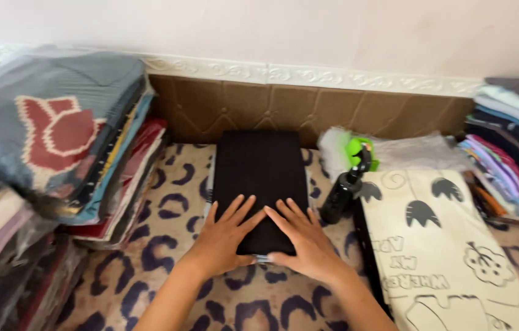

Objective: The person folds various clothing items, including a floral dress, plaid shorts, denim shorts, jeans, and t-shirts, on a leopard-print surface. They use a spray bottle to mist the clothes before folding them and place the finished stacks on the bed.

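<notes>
Folded black garment (259, 178) lies flat on the leopard-print cover (173, 270), near edge under my palms. Left hand (226, 236) and right hand (305, 239) press down on it, fingers spread, nothing pinched. Black spray bottle (344, 190) just right of my right hand, clothes stack (57, 135) well left.

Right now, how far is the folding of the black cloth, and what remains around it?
Done: the black folded garment lies as a neat flat rectangle on the leopard-print cover.
In hand: the left hand and the right hand press flat on its near end.
Left: it is not on any pile; stacks of folded clothes stand at left and right.
</notes>
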